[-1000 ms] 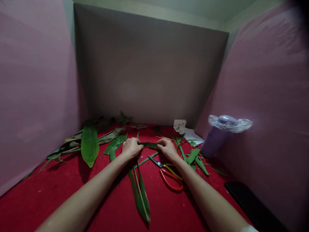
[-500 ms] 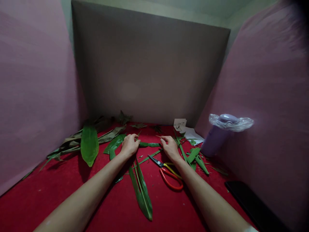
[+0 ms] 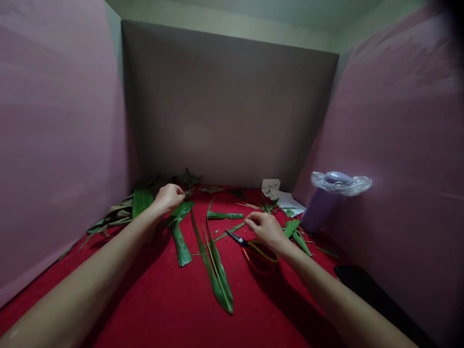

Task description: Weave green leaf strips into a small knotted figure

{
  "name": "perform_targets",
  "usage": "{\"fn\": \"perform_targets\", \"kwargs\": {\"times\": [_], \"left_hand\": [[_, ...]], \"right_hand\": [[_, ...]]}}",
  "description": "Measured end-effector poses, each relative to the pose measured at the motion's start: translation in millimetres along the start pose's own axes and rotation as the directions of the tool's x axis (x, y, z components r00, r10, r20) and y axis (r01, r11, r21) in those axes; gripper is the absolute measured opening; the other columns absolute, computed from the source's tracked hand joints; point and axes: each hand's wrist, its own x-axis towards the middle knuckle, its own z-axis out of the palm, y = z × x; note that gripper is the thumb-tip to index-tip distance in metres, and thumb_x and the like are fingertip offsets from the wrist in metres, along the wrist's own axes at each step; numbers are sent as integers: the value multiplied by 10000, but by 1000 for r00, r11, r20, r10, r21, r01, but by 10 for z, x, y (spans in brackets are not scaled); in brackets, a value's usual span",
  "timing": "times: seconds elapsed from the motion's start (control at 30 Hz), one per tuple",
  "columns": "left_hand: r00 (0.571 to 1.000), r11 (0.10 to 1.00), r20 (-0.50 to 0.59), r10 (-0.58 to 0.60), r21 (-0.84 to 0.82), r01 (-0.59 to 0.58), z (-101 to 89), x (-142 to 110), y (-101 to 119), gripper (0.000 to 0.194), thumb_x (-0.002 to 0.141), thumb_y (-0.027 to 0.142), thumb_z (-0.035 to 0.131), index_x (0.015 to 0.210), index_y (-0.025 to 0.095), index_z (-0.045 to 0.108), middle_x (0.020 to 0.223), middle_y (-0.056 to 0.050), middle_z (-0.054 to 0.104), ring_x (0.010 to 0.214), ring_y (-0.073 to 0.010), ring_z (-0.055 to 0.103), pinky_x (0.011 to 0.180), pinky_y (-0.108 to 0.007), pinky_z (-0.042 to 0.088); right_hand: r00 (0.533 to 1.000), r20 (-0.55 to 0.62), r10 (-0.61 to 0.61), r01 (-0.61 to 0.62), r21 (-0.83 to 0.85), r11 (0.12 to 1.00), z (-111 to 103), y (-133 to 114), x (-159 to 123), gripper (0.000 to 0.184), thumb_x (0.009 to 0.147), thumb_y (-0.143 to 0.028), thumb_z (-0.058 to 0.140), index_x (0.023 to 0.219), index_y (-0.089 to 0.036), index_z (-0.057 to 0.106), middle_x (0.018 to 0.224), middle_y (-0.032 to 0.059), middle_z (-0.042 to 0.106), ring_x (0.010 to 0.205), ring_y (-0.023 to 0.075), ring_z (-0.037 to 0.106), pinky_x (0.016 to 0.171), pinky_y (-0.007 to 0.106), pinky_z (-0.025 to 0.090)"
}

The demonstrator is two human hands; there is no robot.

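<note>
My left hand (image 3: pixel 169 197) is raised over the leaves at the left, its fingers curled together; whether anything is between them is hidden. Just below it lies a folded green leaf (image 3: pixel 181 239). A broad green leaf (image 3: pixel 142 200) is partly behind my left wrist. My right hand (image 3: pixel 266 228) hovers above the scissors (image 3: pixel 237 238), fingers loosely bent and apart, with nothing visible in them. The scissors have dark blades and red and yellow handles. Between the hands lie a short green leaf strip (image 3: pixel 225 215) and a long split leaf (image 3: pixel 222 285).
Dry leaves (image 3: pixel 112 220) are heaped at the left wall. Leaf scraps (image 3: pixel 292 227), white papers (image 3: pixel 288 203) and thin sticks (image 3: pixel 248 205) lie at the right. A purple bottle (image 3: pixel 321 208) with plastic wrap stands there. A black flat object (image 3: pixel 362 285) is nearer me.
Both hands have let go of the short leaf strip, which now lies on the red cloth. My left hand moved left toward the leaves; my right hand drew back over the scissors.
</note>
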Motion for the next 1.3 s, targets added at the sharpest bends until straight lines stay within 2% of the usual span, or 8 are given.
{"fn": "perform_targets", "kwargs": {"times": [0.23, 0.43, 0.67, 0.8, 0.87, 1.0, 1.1, 1.3], "left_hand": [[986, 983, 126, -111, 161, 90, 191, -165, -230, 311, 845, 297, 537, 1131, 174, 521, 1137, -76, 556, 962, -210, 573, 788, -402, 491], [972, 953, 156, -178, 273, 130, 255, -134, -145, 314, 847, 299, 533, 1132, 168, 520, 1141, -79, 554, 965, -212, 571, 794, -410, 488], [966, 945, 163, -199, 294, 145, 223, -51, -158, 315, 841, 300, 543, 1130, 177, 521, 1130, -73, 558, 963, -211, 574, 783, -395, 492], [985, 965, 164, -55, 262, 10, 116, -89, -137, 273, 832, 303, 548, 1071, 172, 560, 1100, -72, 582, 960, -210, 573, 803, -388, 469], [973, 967, 214, 82, 218, -129, 57, -156, -116, 172, 750, 228, 610, 918, 215, 644, 985, -41, 647, 945, -211, 584, 787, -286, 437], [877, 913, 368, 310, 142, -383, 18, -356, -90, 215, 555, 153, 665, 726, 281, 686, 842, 15, 660, 910, -214, 558, 770, -241, 401], [819, 862, 421, 391, 145, -486, 46, -469, -84, 215, 517, 109, 619, 649, 271, 668, 831, -10, 618, 892, -229, 514, 766, -272, 381], [773, 799, 443, 454, 182, -573, 78, -504, -74, 193, 531, 60, 524, 611, 223, 589, 786, -34, 551, 826, -226, 467, 679, -291, 347]], "right_hand": [[1000, 30, -5, 9, -139, 990, -8, -170, -476, 180, 785, -323, 553, 658, -243, 652, 630, 15, 658, 585, 165, 570, 523, 252, 311], [998, -61, -17, 5, -192, 981, 90, -96, -582, 238, 864, -312, 451, 747, -214, 634, 751, 46, 647, 760, 189, 566, 663, 271, 362], [997, -82, -16, 0, -188, 982, 15, 22, -606, 219, 855, -286, 462, 753, -214, 642, 755, 46, 643, 742, 186, 564, 659, 268, 381], [997, -78, -18, 4, -176, 984, 8, 32, -602, 221, 860, -302, 464, 744, -221, 635, 754, 36, 645, 753, 187, 565, 670, 267, 382], [997, -76, -19, 6, -168, 986, 13, 33, -602, 218, 859, -304, 470, 741, -221, 634, 756, 33, 646, 755, 186, 564, 675, 267, 382], [997, -75, -10, -1, -151, 989, 15, 49, -604, 218, 857, -300, 470, 745, -215, 636, 756, 35, 646, 748, 187, 567, 665, 269, 383], [997, -77, -9, -2, -142, 990, 14, 65, -605, 223, 860, -302, 459, 761, -214, 638, 759, 39, 645, 750, 187, 570, 662, 267, 385], [997, -81, -4, -7, -135, 991, 26, 99, -595, 213, 848, -297, 474, 746, -212, 640, 738, 42, 643, 732, 184, 576, 652, 267, 386]]}}
